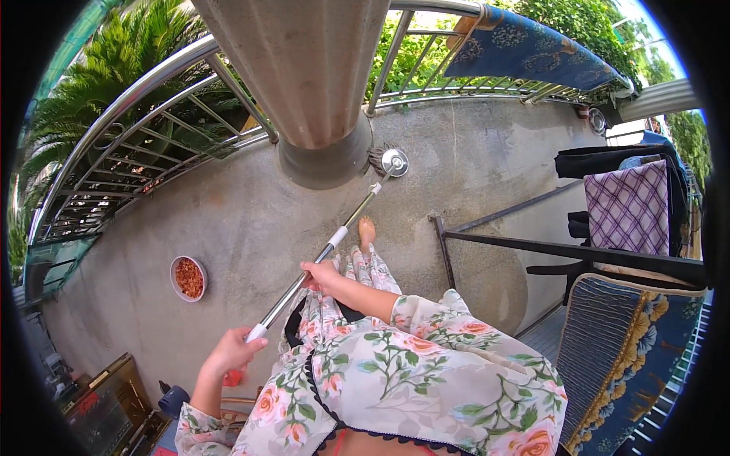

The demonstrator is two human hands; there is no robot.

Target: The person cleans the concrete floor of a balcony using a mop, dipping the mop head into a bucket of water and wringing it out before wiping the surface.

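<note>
A mop with a metal handle [292,289] slants across the view from lower left to upper centre. Closed around its white upper end is my left hand [232,349]. Farther down the shaft, my right hand [323,276] grips the metal tube. The round metal disc of the mop head [394,162] rests on the concrete floor [251,216] beside the base of a thick column [319,154], with grey-brown strands [377,159] showing at its left. A bare foot [366,230] stands just below the mop head.
A white bowl of reddish food pieces [189,279] sits on the floor at left. Metal railings [148,122] curve along the far edge, a blue patterned cloth [519,48] over them. At right stand a dark metal frame [513,245], a checked cloth [627,208] and a patterned mat [627,365].
</note>
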